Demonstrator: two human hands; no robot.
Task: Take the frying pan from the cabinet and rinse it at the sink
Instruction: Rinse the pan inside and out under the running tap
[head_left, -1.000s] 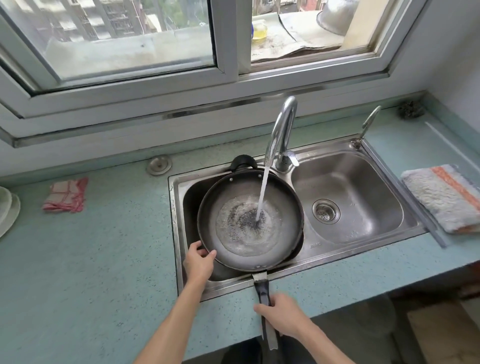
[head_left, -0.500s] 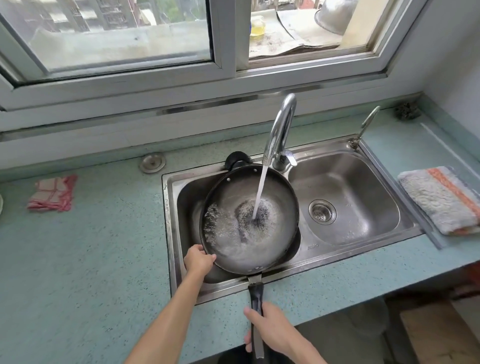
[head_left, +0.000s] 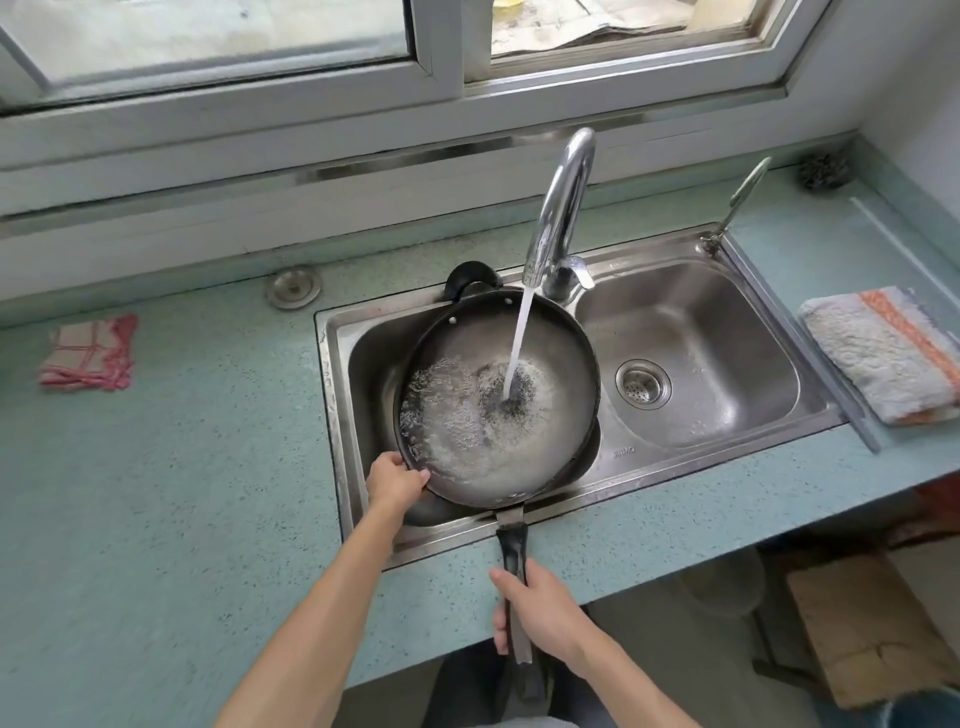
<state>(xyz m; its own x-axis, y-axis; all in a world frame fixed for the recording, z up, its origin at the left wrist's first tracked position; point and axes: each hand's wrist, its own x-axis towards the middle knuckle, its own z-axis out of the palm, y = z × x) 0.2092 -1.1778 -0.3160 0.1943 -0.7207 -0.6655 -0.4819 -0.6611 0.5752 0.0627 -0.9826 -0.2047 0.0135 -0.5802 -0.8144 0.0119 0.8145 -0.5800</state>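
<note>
Kitchen desk (head_left: 156, 493) under a window, double sink (head_left: 613, 457) set in it. Pan (head_left: 545, 447) sits over the left basin, tilted down-left, tap (head_left: 563, 208) stream hitting just right of its centre. Long axis runs from the far loop toward the person. Right hand (head_left: 540, 613) clenched on the handle (head_left: 511, 545) over the desk's near edge; left hand (head_left: 397, 480) gripping the near-left rim. Likely next: swirl or tip, driven by the right hand.

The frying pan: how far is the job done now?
Done: the black round metal frying pan is out of the cabinet, over the left basin of the steel sink. In hand: tap water hits it; left hand holds the rim, right hand the handle. Left: emptying the water.
</note>
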